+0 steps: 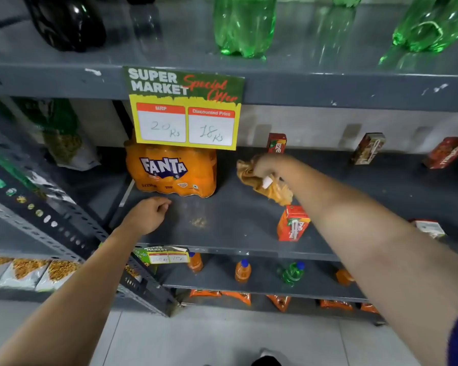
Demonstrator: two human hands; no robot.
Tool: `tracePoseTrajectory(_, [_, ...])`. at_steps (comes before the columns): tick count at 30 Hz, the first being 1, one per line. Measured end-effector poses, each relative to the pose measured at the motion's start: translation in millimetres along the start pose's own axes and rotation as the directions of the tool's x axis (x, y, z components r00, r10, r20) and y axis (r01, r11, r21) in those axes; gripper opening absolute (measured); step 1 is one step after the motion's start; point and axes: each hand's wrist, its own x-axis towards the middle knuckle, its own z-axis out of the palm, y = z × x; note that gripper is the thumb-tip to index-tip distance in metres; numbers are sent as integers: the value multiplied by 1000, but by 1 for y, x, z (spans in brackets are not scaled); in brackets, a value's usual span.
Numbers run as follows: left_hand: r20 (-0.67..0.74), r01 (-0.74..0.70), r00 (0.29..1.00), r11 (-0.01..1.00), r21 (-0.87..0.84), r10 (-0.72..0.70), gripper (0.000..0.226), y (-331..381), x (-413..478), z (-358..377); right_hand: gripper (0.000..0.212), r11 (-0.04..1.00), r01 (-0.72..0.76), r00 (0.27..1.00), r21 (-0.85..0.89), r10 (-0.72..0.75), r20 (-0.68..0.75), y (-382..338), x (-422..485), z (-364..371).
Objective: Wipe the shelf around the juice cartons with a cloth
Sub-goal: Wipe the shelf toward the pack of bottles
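My right hand (266, 166) grips a crumpled orange-yellow cloth (273, 190) and holds it over the middle of the grey shelf (236, 228), between two juice cartons. An orange carton (292, 223) stands near the front edge, just below the cloth. A red carton (276, 142) stands at the back wall behind my hand. Further right stand a brown carton (368, 148) and a tilted red carton (444, 152). My left hand (147, 215) rests on the shelf's left front, fingers curled with nothing in them. A small patch of crumbs (198, 222) lies between the hands.
A shrink-wrapped Fanta pack (171, 170) stands at the shelf's left, under a hanging price sign (185, 108). Green bottles (243, 25) and a black bottle (66, 22) stand on the shelf above. Small bottles (243, 271) stand on the shelf below. Another carton (428, 228) lies at the right front.
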Motion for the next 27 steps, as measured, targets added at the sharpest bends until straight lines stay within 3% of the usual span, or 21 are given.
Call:
tracePoseTrajectory(2, [-5, 10, 1000, 1000, -5, -10, 30, 3, 2, -5, 41, 994, -29, 998, -102, 34, 43, -28, 5, 18])
tracePoseTrajectory(5, [-6, 1, 1000, 1000, -9, -1, 28, 1, 2, -10, 40, 975, 84, 993, -207, -65, 99, -66, 14, 54])
tracePoseTrajectory(8, [11, -13, 1000, 1000, -28, 13, 28, -4, 3, -12, 18, 946, 168, 981, -278, -133, 138, -95, -1, 75])
tracePoseTrajectory(13, [90, -16, 996, 995, -103, 25, 29, -10, 10, -20, 21, 947, 239, 970, -213, -220, 109, -110, -12, 71])
tracePoseTrajectory(17, [162, 2, 986, 980, -198, 31, 30, -3, 18, -36, 46, 861, 504, 862, -60, -506, -19, -150, -7, 73])
tracePoseTrajectory(20, [122, 77, 992, 952, -298, -42, 29, -2, 27, -43, 44, 783, 611, 788, -117, -616, -5, -181, 1, 104])
tracePoseTrajectory(24, [160, 153, 981, 937, -315, -106, 25, 0, 33, -43, 38, 805, 590, 806, -68, -591, -2, -173, -2, 118])
tracePoseTrajectory(27, [171, 137, 982, 933, -332, -84, 18, -5, 30, -43, 49, 882, 468, 883, 48, -469, -3, -129, -1, 116])
